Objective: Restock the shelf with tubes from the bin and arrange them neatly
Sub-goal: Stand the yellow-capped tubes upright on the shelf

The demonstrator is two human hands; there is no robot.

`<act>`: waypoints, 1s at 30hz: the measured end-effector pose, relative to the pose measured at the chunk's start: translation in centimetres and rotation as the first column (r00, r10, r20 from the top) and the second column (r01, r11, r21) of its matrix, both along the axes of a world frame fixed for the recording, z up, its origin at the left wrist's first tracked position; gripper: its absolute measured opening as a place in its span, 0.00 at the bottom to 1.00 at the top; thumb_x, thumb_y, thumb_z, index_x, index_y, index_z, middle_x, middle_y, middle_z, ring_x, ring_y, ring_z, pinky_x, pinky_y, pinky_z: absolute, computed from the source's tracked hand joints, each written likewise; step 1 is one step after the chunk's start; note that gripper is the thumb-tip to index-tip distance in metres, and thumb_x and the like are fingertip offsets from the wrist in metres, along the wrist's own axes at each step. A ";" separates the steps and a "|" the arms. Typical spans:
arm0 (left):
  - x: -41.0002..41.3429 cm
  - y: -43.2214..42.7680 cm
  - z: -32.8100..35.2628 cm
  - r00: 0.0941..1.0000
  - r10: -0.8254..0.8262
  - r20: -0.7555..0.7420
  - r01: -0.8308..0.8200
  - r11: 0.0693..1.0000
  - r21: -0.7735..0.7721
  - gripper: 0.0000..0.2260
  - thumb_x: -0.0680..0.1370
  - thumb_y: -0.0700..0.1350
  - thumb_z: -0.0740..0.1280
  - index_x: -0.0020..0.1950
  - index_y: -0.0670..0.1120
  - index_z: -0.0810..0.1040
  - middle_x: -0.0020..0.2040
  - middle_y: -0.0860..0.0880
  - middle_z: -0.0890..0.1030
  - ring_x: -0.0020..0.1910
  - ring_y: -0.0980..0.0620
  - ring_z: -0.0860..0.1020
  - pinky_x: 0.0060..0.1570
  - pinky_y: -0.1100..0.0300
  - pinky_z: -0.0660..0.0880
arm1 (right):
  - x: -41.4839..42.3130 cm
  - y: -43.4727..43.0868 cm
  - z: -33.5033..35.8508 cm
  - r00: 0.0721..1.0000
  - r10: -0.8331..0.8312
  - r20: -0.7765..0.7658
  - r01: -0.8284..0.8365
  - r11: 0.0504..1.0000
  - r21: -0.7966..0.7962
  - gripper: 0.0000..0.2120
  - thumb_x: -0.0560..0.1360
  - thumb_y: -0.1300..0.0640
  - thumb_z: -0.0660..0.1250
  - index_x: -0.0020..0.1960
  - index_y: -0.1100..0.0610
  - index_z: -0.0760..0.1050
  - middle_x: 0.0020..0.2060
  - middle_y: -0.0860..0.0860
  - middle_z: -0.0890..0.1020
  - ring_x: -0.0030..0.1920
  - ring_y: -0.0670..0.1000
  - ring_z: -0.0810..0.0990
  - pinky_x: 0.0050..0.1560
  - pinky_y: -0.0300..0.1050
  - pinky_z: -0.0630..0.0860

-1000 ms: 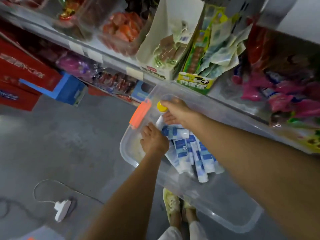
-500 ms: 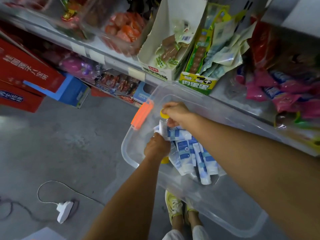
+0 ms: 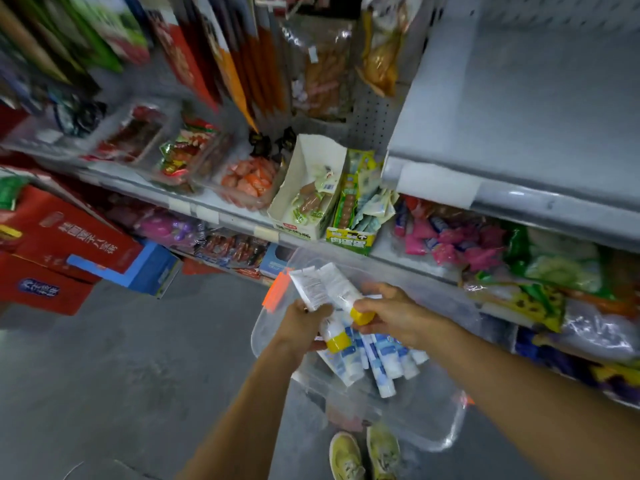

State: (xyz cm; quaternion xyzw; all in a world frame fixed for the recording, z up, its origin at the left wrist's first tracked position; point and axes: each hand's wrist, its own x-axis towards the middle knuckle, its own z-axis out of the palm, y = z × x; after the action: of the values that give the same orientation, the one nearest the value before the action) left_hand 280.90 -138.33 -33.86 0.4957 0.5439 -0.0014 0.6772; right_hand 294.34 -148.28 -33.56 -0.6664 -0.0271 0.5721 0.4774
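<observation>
The left hand [image 3: 300,329] is curled round one tube [image 3: 310,289]. Its yellow cap [image 3: 337,342] points down and its flat end points up. The right hand [image 3: 398,317] pinches a second tube [image 3: 341,287] down by that one's own yellow cap. The two tubes stand side by side and look to be touching, both held up in the air between the hands.

Right under the hands is the clear bin [image 3: 446,438]. A pile of tubes [image 3: 381,362], blue and white, lies in it, close below the fingers. An orange clip [image 3: 277,289] sits on the far end of the bin, just beside the left hand.

Up and to the right is a grey shelf [image 3: 519,116]. No tubes show on it (I think this is where they go, but I cannot be sure). The other shelves hold bright snack bags [image 3: 460,244] and boxes.

So the job looks like it has only just begun. Two tubes are out of the bin and in the hands. None are on a shelf that I can see. The pile waits to be moved, and then all the tubes must be lined up.
</observation>
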 end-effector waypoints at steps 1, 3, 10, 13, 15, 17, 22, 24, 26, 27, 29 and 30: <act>0.1 -0.4 1.5 0.999 -0.006 0.038 0.006 1.000 0.011 0.05 0.79 0.40 0.66 0.55 0.44 0.77 0.43 0.47 0.82 0.40 0.49 0.80 0.37 0.54 0.80 | -0.1 -0.6 1.5 1.000 -0.008 -0.018 0.008 0.999 0.033 0.16 0.75 0.68 0.67 0.61 0.59 0.70 0.46 0.61 0.79 0.38 0.56 0.79 0.39 0.47 0.80; 0.2 -1.1 4.3 0.993 -0.002 0.114 -0.001 1.000 0.028 0.07 0.78 0.40 0.67 0.56 0.45 0.77 0.46 0.46 0.83 0.43 0.47 0.82 0.37 0.53 0.80 | 0.0 -1.9 4.4 0.999 -0.033 -0.039 0.037 0.994 0.102 0.14 0.75 0.68 0.66 0.60 0.62 0.72 0.42 0.61 0.80 0.37 0.56 0.80 0.38 0.47 0.81; 2.0 -2.5 14.7 0.943 -0.132 0.304 0.093 0.986 0.142 0.09 0.79 0.41 0.66 0.58 0.49 0.78 0.49 0.48 0.85 0.45 0.47 0.84 0.37 0.54 0.79 | 1.5 -6.0 14.1 0.999 -0.007 0.049 -0.005 0.970 0.242 0.10 0.75 0.69 0.60 0.41 0.58 0.75 0.33 0.59 0.80 0.35 0.58 0.81 0.30 0.44 0.70; 3.3 -3.3 18.7 0.923 -0.170 0.347 0.100 0.972 0.211 0.08 0.79 0.40 0.66 0.56 0.49 0.77 0.50 0.47 0.84 0.48 0.46 0.82 0.45 0.49 0.80 | 1.8 -6.9 17.9 0.997 0.020 0.070 -0.036 0.973 0.228 0.07 0.70 0.63 0.57 0.39 0.59 0.73 0.31 0.57 0.78 0.29 0.53 0.77 0.27 0.39 0.63; 3.9 -4.0 21.0 0.895 -0.207 0.396 0.110 0.961 0.253 0.09 0.79 0.39 0.66 0.57 0.48 0.77 0.50 0.47 0.84 0.48 0.47 0.82 0.45 0.48 0.80 | 2.1 -7.7 19.9 0.997 0.000 0.080 -0.019 0.974 0.228 0.11 0.67 0.61 0.54 0.44 0.61 0.73 0.30 0.57 0.76 0.24 0.52 0.74 0.24 0.37 0.58; 4.2 -4.8 22.8 0.871 -0.242 0.427 0.121 0.949 0.290 0.08 0.79 0.38 0.65 0.54 0.50 0.77 0.49 0.47 0.83 0.46 0.49 0.82 0.44 0.49 0.80 | 2.5 -8.4 21.4 0.995 -0.029 0.096 0.004 0.970 0.243 0.13 0.67 0.62 0.51 0.47 0.60 0.71 0.27 0.56 0.74 0.22 0.51 0.70 0.23 0.34 0.55; 4.7 -6.4 26.1 0.821 -0.335 0.463 0.165 0.915 0.369 0.10 0.79 0.39 0.65 0.58 0.50 0.77 0.52 0.47 0.84 0.50 0.46 0.82 0.51 0.42 0.78 | 2.5 -10.2 24.7 0.950 -0.070 0.303 0.000 0.974 0.227 0.10 0.74 0.54 0.60 0.44 0.61 0.73 0.29 0.56 0.76 0.21 0.50 0.72 0.20 0.32 0.58; 5.0 -7.1 27.2 0.798 -0.364 0.481 0.170 0.901 0.399 0.10 0.79 0.39 0.65 0.59 0.49 0.77 0.52 0.47 0.84 0.50 0.46 0.82 0.51 0.43 0.78 | 2.6 -10.9 25.5 0.897 -0.110 0.428 0.006 0.972 0.236 0.13 0.71 0.53 0.70 0.51 0.58 0.73 0.31 0.54 0.78 0.22 0.50 0.72 0.21 0.34 0.60; 5.6 -8.0 28.4 0.781 -0.348 0.519 0.130 0.903 0.409 0.09 0.80 0.42 0.65 0.60 0.47 0.76 0.49 0.45 0.84 0.47 0.46 0.82 0.51 0.43 0.78 | 2.9 -11.8 26.2 0.878 -0.161 0.451 0.025 0.956 0.292 0.16 0.69 0.56 0.72 0.53 0.58 0.70 0.29 0.54 0.77 0.23 0.50 0.70 0.23 0.35 0.58; 5.9 -8.5 29.1 0.775 -0.324 0.542 0.093 0.908 0.409 0.09 0.80 0.44 0.64 0.60 0.46 0.75 0.46 0.45 0.83 0.43 0.45 0.81 0.47 0.44 0.78 | 3.1 -12.4 26.7 0.879 -0.197 0.434 0.045 0.941 0.336 0.14 0.71 0.57 0.71 0.52 0.59 0.70 0.29 0.54 0.77 0.23 0.51 0.69 0.24 0.36 0.57; 6.6 -9.5 30.6 0.766 -0.267 0.585 0.039 0.927 0.372 0.10 0.82 0.51 0.61 0.56 0.47 0.74 0.40 0.43 0.79 0.33 0.46 0.77 0.34 0.51 0.77 | 3.6 -13.7 27.9 0.890 -0.266 0.371 0.097 0.905 0.414 0.10 0.75 0.56 0.66 0.52 0.59 0.69 0.30 0.56 0.76 0.23 0.51 0.68 0.25 0.38 0.56; 7.0 -10.0 31.3 0.766 -0.238 0.598 0.033 0.943 0.333 0.12 0.82 0.54 0.58 0.54 0.47 0.74 0.38 0.42 0.77 0.30 0.47 0.75 0.29 0.55 0.75 | 4.0 -14.3 28.3 0.901 -0.288 0.325 0.124 0.888 0.444 0.10 0.77 0.55 0.63 0.53 0.60 0.70 0.31 0.56 0.77 0.23 0.50 0.68 0.23 0.37 0.57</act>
State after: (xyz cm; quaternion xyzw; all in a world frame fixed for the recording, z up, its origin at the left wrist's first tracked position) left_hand 287.87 -148.33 -2.53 0.6033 0.2417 0.1983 0.7337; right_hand 298.37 -162.63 -5.21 -0.6477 -0.1674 0.3577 0.6516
